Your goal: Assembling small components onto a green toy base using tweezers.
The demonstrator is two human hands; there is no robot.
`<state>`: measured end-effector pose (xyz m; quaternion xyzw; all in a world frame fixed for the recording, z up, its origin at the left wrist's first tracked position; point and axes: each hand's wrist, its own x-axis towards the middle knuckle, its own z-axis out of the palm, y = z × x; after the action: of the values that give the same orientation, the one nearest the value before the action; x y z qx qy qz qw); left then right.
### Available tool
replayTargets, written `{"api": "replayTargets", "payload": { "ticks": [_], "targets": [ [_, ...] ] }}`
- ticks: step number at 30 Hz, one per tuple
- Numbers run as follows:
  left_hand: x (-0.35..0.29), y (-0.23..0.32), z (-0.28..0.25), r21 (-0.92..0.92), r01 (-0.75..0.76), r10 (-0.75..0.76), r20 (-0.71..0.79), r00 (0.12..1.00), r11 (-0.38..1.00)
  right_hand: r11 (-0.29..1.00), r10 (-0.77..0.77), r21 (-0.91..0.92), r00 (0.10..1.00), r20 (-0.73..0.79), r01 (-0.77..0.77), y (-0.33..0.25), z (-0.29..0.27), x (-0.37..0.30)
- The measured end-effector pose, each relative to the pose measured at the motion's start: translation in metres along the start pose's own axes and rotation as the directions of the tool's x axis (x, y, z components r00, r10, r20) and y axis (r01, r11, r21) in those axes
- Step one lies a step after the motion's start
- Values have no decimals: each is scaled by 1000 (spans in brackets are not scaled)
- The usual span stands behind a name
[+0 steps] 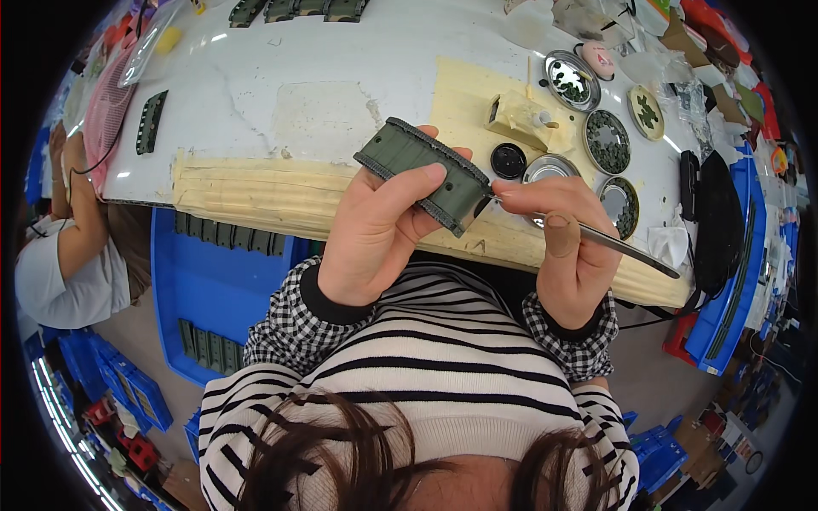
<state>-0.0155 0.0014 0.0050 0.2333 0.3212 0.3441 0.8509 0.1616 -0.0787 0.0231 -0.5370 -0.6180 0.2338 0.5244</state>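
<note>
My left hand (371, 221) grips green part (402, 159), long axis down-right; right hand (569, 243) pinches metal tool (630, 249), tip by part's right end.

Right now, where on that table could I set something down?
Widest bare patch: the white tabletop between the small green piece at left and the yellow sheet, beyond the taped front edge, though it is speckled. Round dishes crowd the right side.
</note>
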Motion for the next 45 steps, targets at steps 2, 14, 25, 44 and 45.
{"api": "replayTargets", "payload": {
  "ticks": [2, 14, 25, 44, 45],
  "targets": [
    [0, 0, 0, -2, 2, -2, -7, 1000, 1000, 1000, 2, -9, 1000, 5, -2, -1, 0, 0],
    [-1, -1, -2, -18, -6, 6, 6, 1000, 1000, 999, 27, -25, 999, 19, -26, -2, 1, 0],
    [-1, -4, -1, -58, -9, 10, 3, 1000, 998, 999, 24, -35, 1000, 17, -24, -1, 2, -3],
    [-2, -11, -1, -3, -36, 36, 1, 999, 999, 995, -3, -98, 1000, 22, 5, 1, 3, -6],
    [-2, -10, 0, -15, -39, 39, 5, 999, 999, 997, -12, -81, 1000, 12, 13, 2, 3, -6]
  ]
}}
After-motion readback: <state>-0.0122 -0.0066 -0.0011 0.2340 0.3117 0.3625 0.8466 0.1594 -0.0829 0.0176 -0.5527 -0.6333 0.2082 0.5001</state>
